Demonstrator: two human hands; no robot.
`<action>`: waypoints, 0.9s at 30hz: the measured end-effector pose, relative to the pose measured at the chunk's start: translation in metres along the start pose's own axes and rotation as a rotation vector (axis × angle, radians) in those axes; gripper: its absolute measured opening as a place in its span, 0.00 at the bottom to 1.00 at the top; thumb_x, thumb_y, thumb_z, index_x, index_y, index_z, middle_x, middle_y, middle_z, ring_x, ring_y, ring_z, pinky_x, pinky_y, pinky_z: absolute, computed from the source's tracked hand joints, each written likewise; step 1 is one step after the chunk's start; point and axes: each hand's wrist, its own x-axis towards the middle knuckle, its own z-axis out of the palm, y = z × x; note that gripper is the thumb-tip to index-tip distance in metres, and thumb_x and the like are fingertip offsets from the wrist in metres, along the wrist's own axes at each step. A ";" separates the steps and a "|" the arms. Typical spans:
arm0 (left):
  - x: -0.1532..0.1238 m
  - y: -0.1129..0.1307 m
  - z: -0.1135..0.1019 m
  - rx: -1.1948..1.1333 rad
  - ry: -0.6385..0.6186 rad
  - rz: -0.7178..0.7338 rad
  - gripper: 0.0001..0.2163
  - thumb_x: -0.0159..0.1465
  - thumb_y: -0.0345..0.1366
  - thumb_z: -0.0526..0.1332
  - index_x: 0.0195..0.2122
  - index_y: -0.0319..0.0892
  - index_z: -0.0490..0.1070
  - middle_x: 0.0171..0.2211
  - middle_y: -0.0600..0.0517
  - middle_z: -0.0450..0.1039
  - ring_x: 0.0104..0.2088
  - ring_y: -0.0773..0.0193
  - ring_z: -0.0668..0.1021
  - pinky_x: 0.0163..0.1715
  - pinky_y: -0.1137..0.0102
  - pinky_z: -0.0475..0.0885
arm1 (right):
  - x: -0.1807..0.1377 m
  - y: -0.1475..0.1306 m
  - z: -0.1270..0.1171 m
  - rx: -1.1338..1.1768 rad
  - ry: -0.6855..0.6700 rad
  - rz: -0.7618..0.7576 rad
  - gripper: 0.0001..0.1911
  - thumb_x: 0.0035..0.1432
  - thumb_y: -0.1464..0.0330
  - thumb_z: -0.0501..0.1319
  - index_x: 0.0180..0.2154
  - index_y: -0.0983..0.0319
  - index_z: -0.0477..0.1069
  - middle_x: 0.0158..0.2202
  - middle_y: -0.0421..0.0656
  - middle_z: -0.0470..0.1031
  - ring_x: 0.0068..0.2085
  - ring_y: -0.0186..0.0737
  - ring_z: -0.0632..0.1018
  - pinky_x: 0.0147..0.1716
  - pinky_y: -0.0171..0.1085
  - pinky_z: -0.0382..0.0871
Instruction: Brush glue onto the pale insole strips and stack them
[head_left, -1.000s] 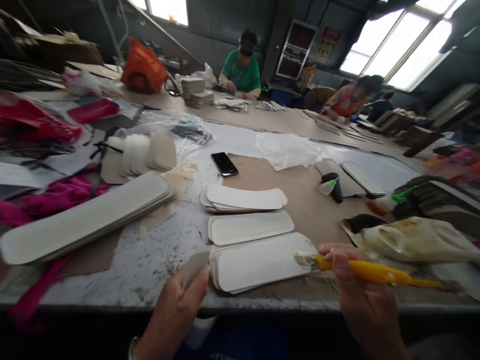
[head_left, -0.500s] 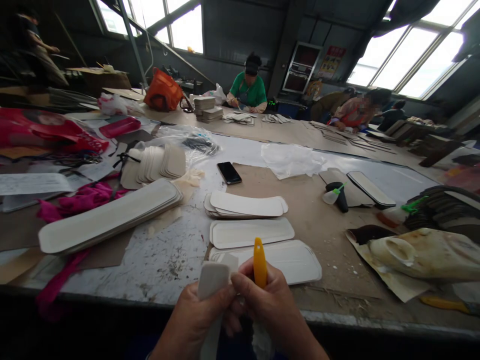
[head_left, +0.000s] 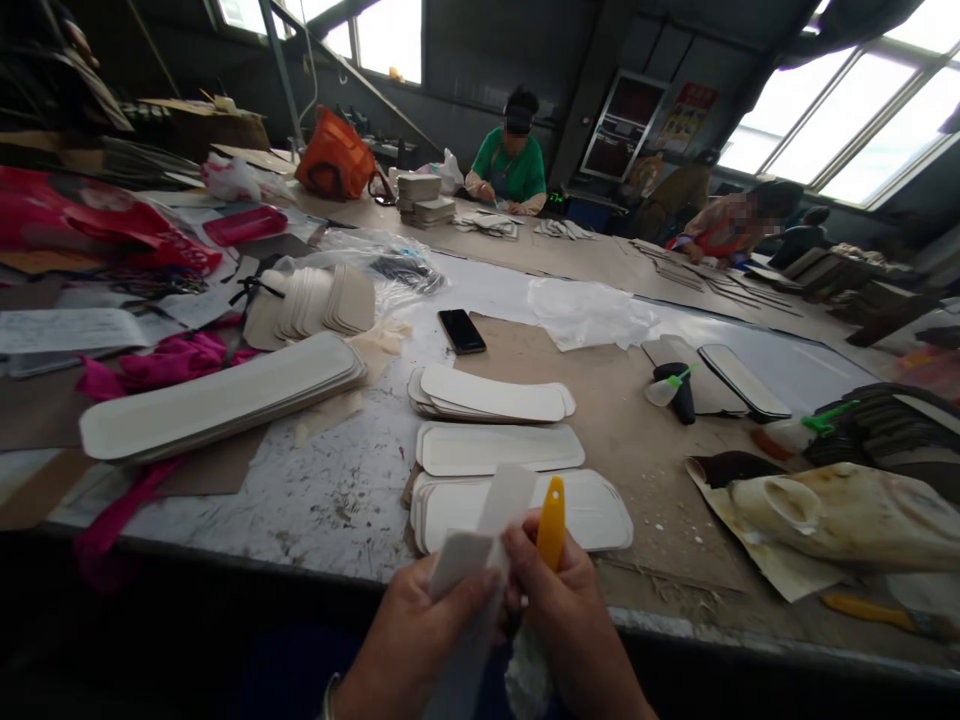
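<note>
Both hands are raised just this side of the nearest stack of white pieces, at the table's near edge. The left hand pinches a white strip by its lower part. Its long axis rises away from the grip, leaning up and right, with the free end showing against the stack. The right hand, pressed against the left, is closed round a yellow brush handle, upright just right of the strip. Beyond the stack lies a phone; left of it is a long pile. Far past it, a person in green works.
</note>
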 end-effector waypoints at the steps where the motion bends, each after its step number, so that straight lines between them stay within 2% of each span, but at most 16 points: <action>1: -0.001 -0.005 0.002 0.032 -0.042 -0.009 0.17 0.48 0.49 0.69 0.26 0.38 0.74 0.18 0.54 0.71 0.19 0.69 0.69 0.22 0.74 0.64 | -0.002 0.002 -0.004 -0.001 0.048 -0.022 0.19 0.47 0.53 0.66 0.31 0.60 0.65 0.20 0.34 0.65 0.21 0.32 0.68 0.21 0.32 0.65; 4: -0.005 -0.014 0.004 0.140 -0.146 0.001 0.16 0.50 0.49 0.66 0.22 0.39 0.71 0.17 0.58 0.61 0.20 0.72 0.60 0.21 0.75 0.58 | -0.003 -0.002 -0.017 0.006 0.096 -0.017 0.19 0.47 0.54 0.66 0.33 0.59 0.64 0.23 0.37 0.68 0.24 0.35 0.71 0.24 0.34 0.68; 6: -0.008 -0.013 -0.001 0.186 -0.153 -0.002 0.15 0.49 0.47 0.66 0.19 0.40 0.68 0.17 0.59 0.58 0.20 0.71 0.58 0.21 0.74 0.56 | 0.001 -0.012 -0.027 0.025 0.059 0.015 0.18 0.49 0.53 0.64 0.33 0.58 0.62 0.19 0.34 0.64 0.19 0.33 0.67 0.20 0.33 0.65; 8: -0.008 -0.009 -0.013 0.236 -0.022 -0.002 0.14 0.46 0.45 0.67 0.18 0.41 0.67 0.15 0.59 0.58 0.19 0.70 0.59 0.21 0.73 0.56 | 0.007 -0.025 -0.035 -0.059 0.000 0.035 0.17 0.51 0.53 0.62 0.31 0.58 0.61 0.16 0.30 0.59 0.16 0.29 0.61 0.16 0.30 0.58; 11: 0.000 -0.001 -0.037 0.334 0.319 0.031 0.15 0.44 0.47 0.68 0.23 0.41 0.69 0.16 0.59 0.62 0.21 0.68 0.63 0.23 0.73 0.59 | 0.024 -0.042 -0.039 -0.453 -0.163 0.024 0.16 0.53 0.55 0.61 0.26 0.60 0.63 0.17 0.31 0.56 0.18 0.28 0.57 0.16 0.29 0.52; 13: 0.011 0.003 -0.051 0.387 0.398 0.044 0.19 0.45 0.50 0.66 0.30 0.41 0.70 0.19 0.58 0.65 0.22 0.66 0.65 0.23 0.72 0.59 | 0.038 -0.046 -0.033 -0.731 -0.315 0.009 0.15 0.54 0.60 0.60 0.23 0.61 0.63 0.18 0.33 0.58 0.21 0.29 0.59 0.20 0.30 0.53; 15: 0.021 0.006 -0.059 0.440 0.366 0.045 0.22 0.48 0.52 0.64 0.36 0.40 0.70 0.20 0.58 0.65 0.22 0.65 0.65 0.23 0.71 0.60 | 0.053 -0.046 -0.022 -0.923 -0.442 0.014 0.13 0.54 0.63 0.59 0.22 0.62 0.63 0.20 0.33 0.59 0.22 0.29 0.60 0.23 0.31 0.54; 17: 0.029 0.010 -0.061 0.484 0.315 0.039 0.22 0.49 0.53 0.62 0.37 0.40 0.69 0.19 0.58 0.63 0.21 0.65 0.65 0.22 0.70 0.60 | 0.065 -0.044 -0.011 -1.061 -0.518 0.025 0.11 0.55 0.65 0.58 0.23 0.62 0.64 0.21 0.34 0.61 0.23 0.30 0.62 0.24 0.31 0.54; 21: 0.036 0.020 -0.058 0.523 0.270 0.026 0.18 0.48 0.50 0.61 0.32 0.40 0.71 0.21 0.57 0.65 0.23 0.64 0.65 0.25 0.69 0.61 | 0.080 -0.039 0.000 -1.277 -0.523 -0.011 0.11 0.57 0.64 0.57 0.26 0.63 0.68 0.23 0.37 0.66 0.25 0.32 0.65 0.26 0.32 0.53; 27: 0.039 0.030 -0.055 0.556 0.244 0.006 0.14 0.47 0.48 0.60 0.23 0.41 0.69 0.21 0.55 0.66 0.26 0.62 0.67 0.28 0.68 0.62 | 0.084 -0.033 0.005 -1.496 -0.496 -0.056 0.11 0.60 0.62 0.55 0.32 0.62 0.71 0.29 0.44 0.76 0.30 0.39 0.73 0.28 0.34 0.55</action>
